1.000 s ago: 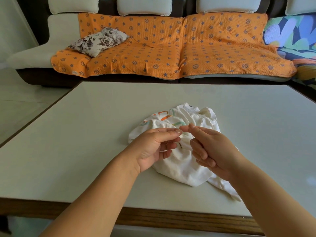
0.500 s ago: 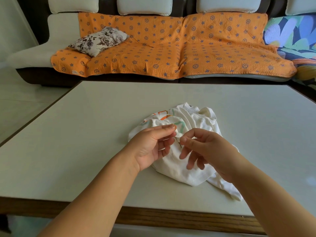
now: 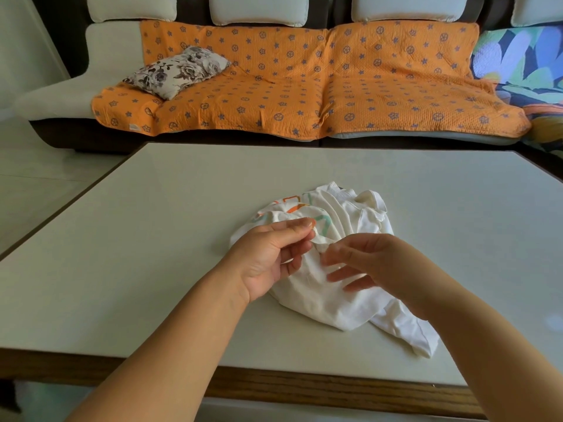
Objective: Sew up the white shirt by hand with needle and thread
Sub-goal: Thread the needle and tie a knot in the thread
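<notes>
The white shirt (image 3: 320, 296), soft creased cloth with pastel printed outlines, lies bunched in a rounded heap just right of centre on the smooth pale table (image 3: 152, 254). The left hand (image 3: 268, 257) pinches a raised fold of it between thumb and forefinger. On the right hand (image 3: 374, 263) the thumb and forefinger tips meet and the other fingers splay; whether they hold anything I cannot tell.

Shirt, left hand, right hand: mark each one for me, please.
shirt (image 3: 323, 310): head view, plain white cloth just below the fingers.
left hand (image 3: 268, 254): head view, middle of the hand.
right hand (image 3: 376, 257): head view, back of the hand.
</notes>
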Motion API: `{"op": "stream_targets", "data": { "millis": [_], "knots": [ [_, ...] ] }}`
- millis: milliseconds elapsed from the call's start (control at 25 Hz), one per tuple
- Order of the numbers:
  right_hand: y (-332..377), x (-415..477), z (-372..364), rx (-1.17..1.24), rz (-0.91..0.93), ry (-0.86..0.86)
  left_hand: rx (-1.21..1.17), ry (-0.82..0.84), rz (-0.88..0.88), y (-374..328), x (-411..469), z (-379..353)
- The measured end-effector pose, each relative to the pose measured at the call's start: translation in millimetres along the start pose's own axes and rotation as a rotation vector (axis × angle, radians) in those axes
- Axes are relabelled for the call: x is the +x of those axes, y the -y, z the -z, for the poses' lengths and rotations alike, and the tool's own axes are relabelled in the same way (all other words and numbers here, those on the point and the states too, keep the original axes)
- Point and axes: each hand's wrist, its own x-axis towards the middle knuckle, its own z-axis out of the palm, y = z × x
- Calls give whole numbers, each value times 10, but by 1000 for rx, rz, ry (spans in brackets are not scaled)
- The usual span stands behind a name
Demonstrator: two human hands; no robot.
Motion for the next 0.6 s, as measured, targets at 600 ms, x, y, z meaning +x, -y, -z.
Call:
{"op": "stream_targets", "data": {
  "millis": [600],
  "knots": [
    [-24, 121, -162, 371, 11, -83, 356, 24, -223, 37, -36, -39]
  ]
}}
